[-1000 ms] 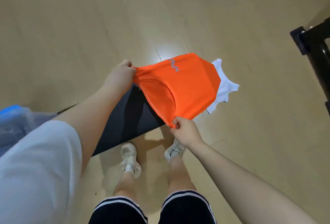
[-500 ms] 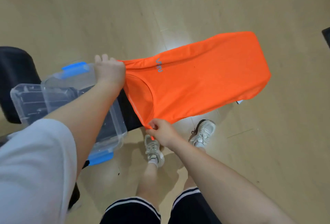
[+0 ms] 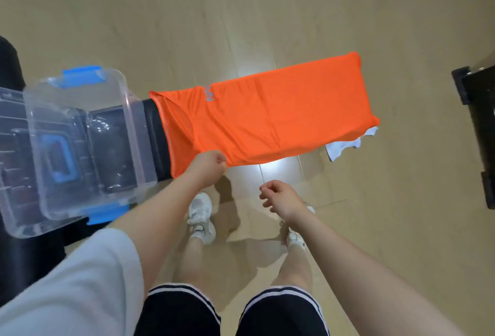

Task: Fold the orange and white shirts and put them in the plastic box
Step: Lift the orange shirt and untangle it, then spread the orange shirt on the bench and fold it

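The orange shirt (image 3: pixel 281 118) lies spread out flat on a black surface (image 3: pixel 154 137), its neck end towards the box and its hem to the right. A corner of the white shirt (image 3: pixel 348 145) sticks out from under its right end. The clear plastic box (image 3: pixel 80 142) with blue latches stands open just left of the shirt. My left hand (image 3: pixel 209 166) is closed at the shirt's near edge and seems to pinch the fabric. My right hand (image 3: pixel 281 199) hovers below the shirt, apart from it, fingers loosely curled and holding nothing.
The box's clear lid (image 3: pixel 10 153) rests at the far left against the box. A black piece of equipment (image 3: pixel 479 121) stands on the wooden floor (image 3: pixel 241 14) at the right edge. My legs and white shoes (image 3: pixel 201 215) are directly below the shirt.
The orange shirt went from hanging between both hands to lying flat beside the box. My right hand let go and drew back. My left hand moved from the far strap to the near edge.
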`<state>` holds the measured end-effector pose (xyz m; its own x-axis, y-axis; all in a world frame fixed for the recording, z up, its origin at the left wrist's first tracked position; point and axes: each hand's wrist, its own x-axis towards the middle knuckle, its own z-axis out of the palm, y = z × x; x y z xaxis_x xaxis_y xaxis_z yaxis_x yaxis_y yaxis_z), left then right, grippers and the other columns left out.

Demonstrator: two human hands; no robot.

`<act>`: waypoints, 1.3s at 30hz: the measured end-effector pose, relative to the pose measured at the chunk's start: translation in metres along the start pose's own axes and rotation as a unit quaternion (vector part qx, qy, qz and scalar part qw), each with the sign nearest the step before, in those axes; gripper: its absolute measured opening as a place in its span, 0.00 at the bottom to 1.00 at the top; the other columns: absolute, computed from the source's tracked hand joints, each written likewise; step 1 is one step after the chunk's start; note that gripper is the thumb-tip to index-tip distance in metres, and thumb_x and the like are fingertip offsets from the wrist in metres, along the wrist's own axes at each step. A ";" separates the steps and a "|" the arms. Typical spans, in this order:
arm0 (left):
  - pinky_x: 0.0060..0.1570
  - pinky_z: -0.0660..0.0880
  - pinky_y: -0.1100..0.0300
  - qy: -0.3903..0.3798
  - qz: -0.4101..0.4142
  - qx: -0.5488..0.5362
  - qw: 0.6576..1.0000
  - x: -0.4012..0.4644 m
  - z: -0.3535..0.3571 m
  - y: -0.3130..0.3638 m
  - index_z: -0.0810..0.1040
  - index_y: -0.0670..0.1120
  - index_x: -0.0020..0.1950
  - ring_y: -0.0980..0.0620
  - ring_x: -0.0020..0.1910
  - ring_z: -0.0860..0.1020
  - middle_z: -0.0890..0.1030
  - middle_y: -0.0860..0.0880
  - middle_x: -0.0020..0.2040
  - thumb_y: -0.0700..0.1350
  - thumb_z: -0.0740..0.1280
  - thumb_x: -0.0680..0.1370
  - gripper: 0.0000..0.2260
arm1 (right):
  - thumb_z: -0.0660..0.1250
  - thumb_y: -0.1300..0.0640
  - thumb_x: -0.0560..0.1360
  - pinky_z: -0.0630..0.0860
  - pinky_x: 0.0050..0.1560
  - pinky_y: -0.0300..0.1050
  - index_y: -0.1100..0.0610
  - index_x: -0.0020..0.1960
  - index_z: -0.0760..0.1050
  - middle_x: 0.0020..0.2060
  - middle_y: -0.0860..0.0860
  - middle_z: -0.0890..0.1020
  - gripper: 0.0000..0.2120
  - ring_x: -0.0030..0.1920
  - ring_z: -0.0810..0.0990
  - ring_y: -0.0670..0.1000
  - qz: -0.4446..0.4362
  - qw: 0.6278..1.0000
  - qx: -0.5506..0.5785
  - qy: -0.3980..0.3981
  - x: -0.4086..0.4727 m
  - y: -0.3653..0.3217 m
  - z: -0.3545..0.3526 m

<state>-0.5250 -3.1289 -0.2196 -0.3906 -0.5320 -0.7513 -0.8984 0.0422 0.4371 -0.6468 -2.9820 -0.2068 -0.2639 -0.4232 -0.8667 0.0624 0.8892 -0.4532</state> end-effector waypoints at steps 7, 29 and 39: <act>0.38 0.68 0.62 0.049 -0.205 -0.459 0.863 0.024 0.136 0.022 0.70 0.45 0.53 0.51 0.43 0.77 0.73 0.46 0.52 0.44 0.55 0.80 0.06 | 0.56 0.55 0.80 0.73 0.48 0.44 0.55 0.53 0.72 0.52 0.53 0.76 0.08 0.46 0.75 0.51 0.038 0.994 0.107 -0.005 0.062 0.055 -0.092; 0.52 0.76 0.56 0.112 -0.052 -0.846 0.518 0.115 0.239 0.000 0.74 0.48 0.54 0.53 0.48 0.80 0.80 0.50 0.51 0.43 0.59 0.79 0.06 | 0.65 0.59 0.76 0.80 0.45 0.40 0.58 0.45 0.75 0.30 0.50 0.84 0.03 0.32 0.82 0.45 0.109 0.834 0.541 -0.021 0.190 0.112 -0.087; 0.38 0.78 0.62 0.241 -0.160 -0.827 0.482 0.055 0.219 0.046 0.74 0.47 0.45 0.54 0.43 0.79 0.80 0.49 0.45 0.40 0.62 0.79 0.04 | 0.62 0.56 0.78 0.81 0.40 0.41 0.57 0.46 0.75 0.30 0.51 0.85 0.06 0.39 0.83 0.47 0.085 0.806 0.585 0.026 0.153 0.085 -0.118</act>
<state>-0.6323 -2.9714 -0.3492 0.1638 -0.4392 -0.8833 0.6486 -0.6267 0.4319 -0.7955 -2.9506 -0.3531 -0.1927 -0.2779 -0.9411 0.9595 0.1476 -0.2401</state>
